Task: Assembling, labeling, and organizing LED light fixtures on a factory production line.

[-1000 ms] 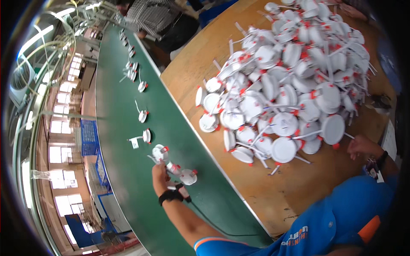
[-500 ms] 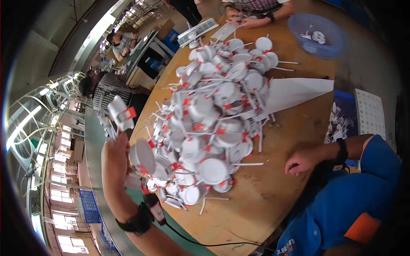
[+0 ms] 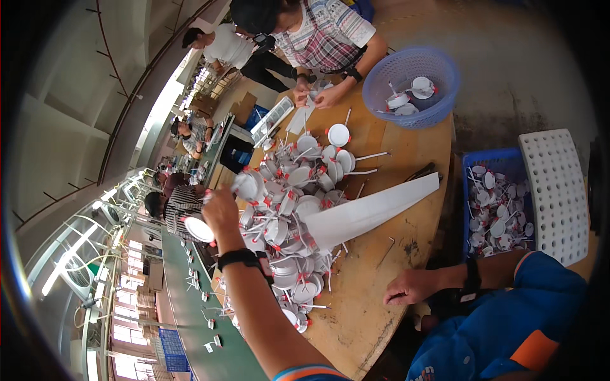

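1. The left hand (image 3: 219, 213) is raised above the near-left edge of the pile of white round lamp parts (image 3: 295, 209). Its forearm comes up from the lower edge, and a black wristband (image 3: 240, 257) sits at the wrist.
2. This hand is closed on white round parts: one part (image 3: 246, 185) shows at its pile side and another disc (image 3: 198, 229) at its outer side. How the fingers grip them is not clear, because the back of the hand is turned to the viewer.
3. The right hand (image 3: 412, 287) lies flat on the wooden table (image 3: 419, 159), to the right of the pile and well apart from it. Its fingers are loosely curled and hold nothing. A dark band is at its wrist.
4. The pile is on the middle of the table; the parts are white discs with red clips and thin white wires.
5. A long white pointed sheet (image 3: 372, 209) lies from the pile toward the right edge of the table.
6. Beyond the pile, at the far edge of the table, a round blue basket (image 3: 438, 95) holds a few of the same parts.
7. Right of the pile, past the table edge, a blue crate (image 3: 473, 162) is full of such parts, and a white perforated tray (image 3: 559, 190) leans over it.
8. Left of the pile runs a green conveyor belt (image 3: 190, 317) with single parts on it.
9. Behind the pile, another person in a checked shirt (image 3: 324, 38) works with both hands at the far edge.
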